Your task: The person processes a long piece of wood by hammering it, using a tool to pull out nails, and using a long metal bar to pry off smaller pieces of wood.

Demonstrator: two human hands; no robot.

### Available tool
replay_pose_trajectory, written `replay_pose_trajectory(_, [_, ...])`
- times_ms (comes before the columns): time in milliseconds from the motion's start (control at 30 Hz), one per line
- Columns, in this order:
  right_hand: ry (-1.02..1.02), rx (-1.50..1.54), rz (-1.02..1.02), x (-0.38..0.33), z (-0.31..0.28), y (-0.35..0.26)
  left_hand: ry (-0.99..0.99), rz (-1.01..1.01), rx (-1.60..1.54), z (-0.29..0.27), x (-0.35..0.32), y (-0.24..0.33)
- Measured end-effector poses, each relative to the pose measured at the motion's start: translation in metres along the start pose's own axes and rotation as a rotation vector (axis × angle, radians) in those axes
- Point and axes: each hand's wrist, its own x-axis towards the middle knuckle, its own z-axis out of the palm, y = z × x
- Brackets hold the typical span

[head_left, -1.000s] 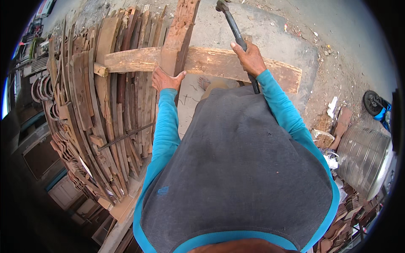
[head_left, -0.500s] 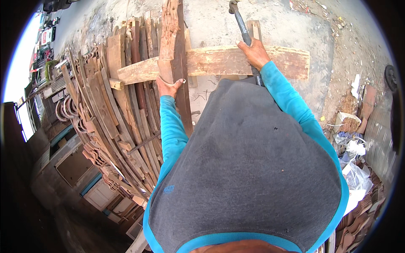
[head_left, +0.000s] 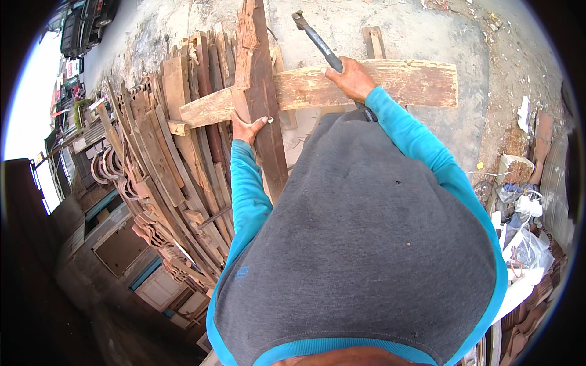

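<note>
Seen from above, our left hand (head_left: 247, 129) closes around the edge of a dark plank (head_left: 264, 104), thumb on its near face and fingers curled behind it, so the splintered board runs away from us, its ragged far end toward the top of the view. The plank crosses over a pale board (head_left: 390, 82) that lies sideways across the concrete ground (head_left: 427, 24), the 2 pieces touching where they overlap. Our right hand (head_left: 350, 79) rests on that pale board with fingers wrapped tight on the black grip of a hammer (head_left: 314, 38), its shaft angling up and to the left and its metal head raised clear of the wood, just right of the plank's upper end. Both arms wear blue sleeves under a grey top that fills the lower frame. To our left, a stack of weathered boards (head_left: 177, 152) leans in rows, just beside the plank. A small wooden frame (head_left: 373, 41) lies on the ground beyond the pale board. At the right edge, plastic bags (head_left: 525, 232) and scraps sit heaped together. A dark vehicle (head_left: 85, 27) stands at the upper left, well apart from the work.
</note>
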Motion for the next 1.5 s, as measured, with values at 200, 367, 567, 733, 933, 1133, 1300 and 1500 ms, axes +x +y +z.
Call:
replay_pose_trajectory(200, [-0.034, -0.135, -0.132, -0.018, 0.009, -0.019, 0.046, -0.009, 0.043, 0.0, -0.001, 0.0])
replay_pose_trajectory(367, [-0.046, -0.408, -0.604, -0.043, 0.018, -0.057, 0.092, 0.042, 0.035, 0.004, -0.002, -0.013])
replay_pose_trajectory(567, [-0.189, -0.627, -1.256, -0.013, 0.018, -0.097, 0.256, 0.113, 0.284, 0.009, 0.012, -0.055])
replay_pose_trajectory(733, [-0.076, -1.137, -0.707, 0.063, -0.002, -0.068, 0.128, 0.063, -0.005, 0.013, -0.002, -0.008])
replay_pose_trajectory(933, [-0.145, -0.686, -0.735, 0.0, 0.029, -0.128, 0.211, 0.063, 0.067, 0.009, -0.01, -0.018])
replay_pose_trajectory(1133, [0.043, -0.254, -0.599, -0.005, 0.022, -0.15, 0.312, 0.023, 0.14, 0.024, -0.012, -0.014])
replay_pose_trajectory(1300, [-0.126, -0.35, -0.188, 0.024, 0.014, -0.08, 0.362, -0.083, 0.336, 0.046, -0.026, 0.014])
replay_pose_trajectory(1500, [0.159, 0.237, -0.502, -0.024, -0.002, -0.18, 0.428, -0.105, 0.365, 0.06, -0.032, 0.013])
